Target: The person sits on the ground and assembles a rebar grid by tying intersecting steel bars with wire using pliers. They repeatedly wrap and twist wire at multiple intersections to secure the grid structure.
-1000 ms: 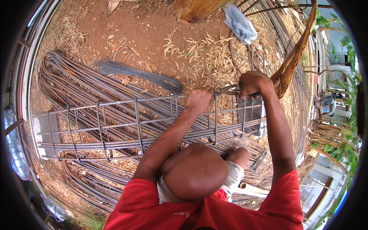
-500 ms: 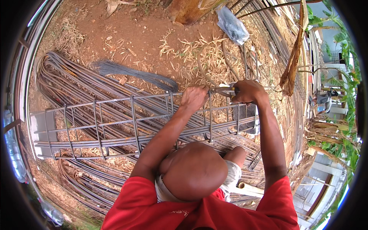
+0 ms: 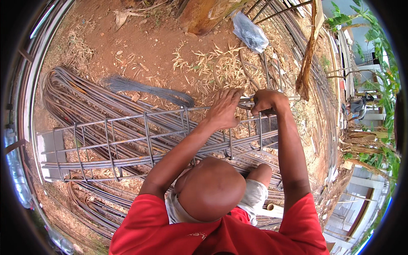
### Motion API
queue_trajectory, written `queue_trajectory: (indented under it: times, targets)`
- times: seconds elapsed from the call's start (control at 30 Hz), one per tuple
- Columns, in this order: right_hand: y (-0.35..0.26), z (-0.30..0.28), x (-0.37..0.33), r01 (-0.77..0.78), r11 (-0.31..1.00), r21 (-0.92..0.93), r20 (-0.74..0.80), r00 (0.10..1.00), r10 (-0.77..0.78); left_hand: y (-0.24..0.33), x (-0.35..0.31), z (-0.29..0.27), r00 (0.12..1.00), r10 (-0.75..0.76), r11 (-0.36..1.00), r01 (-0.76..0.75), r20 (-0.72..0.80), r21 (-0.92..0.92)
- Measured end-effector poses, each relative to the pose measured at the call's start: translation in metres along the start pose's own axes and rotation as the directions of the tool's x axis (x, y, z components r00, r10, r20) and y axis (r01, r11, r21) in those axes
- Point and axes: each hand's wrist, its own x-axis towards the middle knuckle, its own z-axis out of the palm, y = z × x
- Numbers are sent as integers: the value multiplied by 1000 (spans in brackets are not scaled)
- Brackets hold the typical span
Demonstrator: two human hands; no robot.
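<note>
A long rebar cage (image 3: pixel 148 137) stretches across in front of me, its lengthwise bars crossed by several square stirrups. My left hand (image 3: pixel 224 109) is over its far top bar, fingers stretched out and apart; I see nothing held in it. Close by on the right, my right hand (image 3: pixel 270 102) is closed around a dark hand tool that looks like pincers (image 3: pixel 245 103). The tool's head points left, toward my left hand, at the top bar. My right fingers hide its handles. Any thin wire at that spot is too small to make out.
Bent rebar (image 3: pixel 80 100) lies in bundles under and beyond the cage. A bundle of thin tie wire (image 3: pixel 151 89) rests on top. Grey blocks prop the cage, one at its left end (image 3: pixel 53 155). A clear plastic bag (image 3: pixel 250 32) and a dry hanging leaf (image 3: pixel 308 63) are beyond my hands.
My left hand has come off the top bar and opened, moving slightly up and right. The right hand has shifted a little left with the tool. The view has moved slightly.
</note>
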Motion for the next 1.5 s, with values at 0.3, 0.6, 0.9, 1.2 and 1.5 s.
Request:
queue_trajectory:
  times: [0.3, 0.6, 0.9, 1.2, 1.5]
  targets:
    - [6, 2, -25, 336, 942, -9, -504, 812, -294, 25, 38, 35, 985, -151, 928, 169, 78, -331]
    - [3, 55, -24, 809, 268, 523, -749, 286, 598, -12, 88, 22, 645, -627, 272, 707, 437, -653]
    - [-30, 12, 115, 563, 268, 782, -620, 746, 241, -40, 93, 34, 520, -511, -83, 763, 684, -641]
    - [-55, 0, 199, 299, 139, 944, -325, 918, 227, -61, 96, 50, 453, -393, -290, 765, 800, -575]
    - [-15, -8, 126, 456, -434, 777, -581, 783, -219, -74, 92, 41, 579, 96, -260, 800, 810, -541]
